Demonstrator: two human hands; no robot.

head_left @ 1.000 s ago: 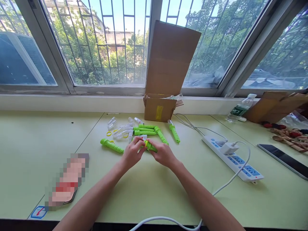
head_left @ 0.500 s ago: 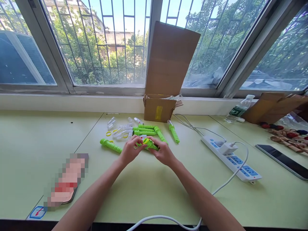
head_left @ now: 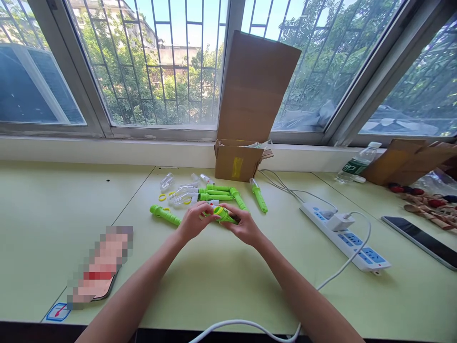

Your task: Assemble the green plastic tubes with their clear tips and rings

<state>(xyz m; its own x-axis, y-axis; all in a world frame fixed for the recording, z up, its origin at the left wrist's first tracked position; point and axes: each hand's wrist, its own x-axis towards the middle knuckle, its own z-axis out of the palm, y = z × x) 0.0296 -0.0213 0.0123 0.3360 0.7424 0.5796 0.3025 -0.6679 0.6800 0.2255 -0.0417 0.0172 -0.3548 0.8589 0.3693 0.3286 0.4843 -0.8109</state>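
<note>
Both my hands meet over the middle of the pale green table point(head_left: 221, 281). My right hand point(head_left: 244, 227) grips a green ribbed plastic tube point(head_left: 225, 216) with a yellow ring at its end. My left hand point(head_left: 194, 221) pinches at that same end, fingers closed. Behind them lie several more green tubes point(head_left: 217, 193), one green tube point(head_left: 164, 215) to the left, another point(head_left: 258, 196) to the right, clear plastic pieces point(head_left: 178, 191) and yellow rings point(head_left: 162, 197).
A small open cardboard box point(head_left: 236, 161) stands by the window sill. A white power strip point(head_left: 348, 236) with a plugged charger and cables lies at right, with a phone point(head_left: 421, 240), a water bottle point(head_left: 355, 163) and another cardboard box point(head_left: 403, 159). A blurred flat object point(head_left: 100, 267) lies at left.
My hands have turned the green tube slightly, so its yellow-ringed end now points up more. Nothing else has moved apart from a small shift of the camera.
</note>
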